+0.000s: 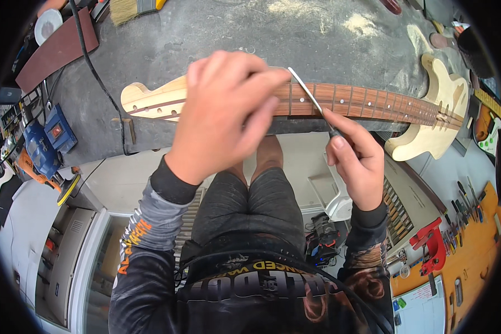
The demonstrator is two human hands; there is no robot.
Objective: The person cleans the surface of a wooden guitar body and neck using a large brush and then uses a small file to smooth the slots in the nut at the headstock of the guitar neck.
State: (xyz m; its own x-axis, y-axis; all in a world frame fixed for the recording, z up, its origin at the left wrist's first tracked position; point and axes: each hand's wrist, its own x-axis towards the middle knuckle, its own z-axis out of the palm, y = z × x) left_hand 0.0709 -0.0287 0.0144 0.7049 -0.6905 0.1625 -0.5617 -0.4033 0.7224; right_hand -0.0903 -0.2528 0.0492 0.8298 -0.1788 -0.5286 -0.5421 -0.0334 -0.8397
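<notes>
An unfinished guitar lies across the workbench, its pale headstock [149, 102] to the left and its pale body [437, 111] to the right. The brown fretboard [367, 102] between them carries metal frets and round light dots. A slim metal file [308, 93] with a dark handle is gripped in my right hand [357, 161], index finger laid along it. It slants over the fretboard, tip toward the far side. My left hand [225, 108], slightly blurred, hovers over the neck near the headstock. Its fingers are apart, the index fingertip close to the file's tip. The neck beneath it is hidden.
A black cable [88, 55] runs over the grey bench [206, 33] at left. Brown sanding sheet [58, 50] and a brush [129, 10] lie at the far left. A blue power tool [40, 145] hangs at the left edge; a red clamp [428, 245] sits right.
</notes>
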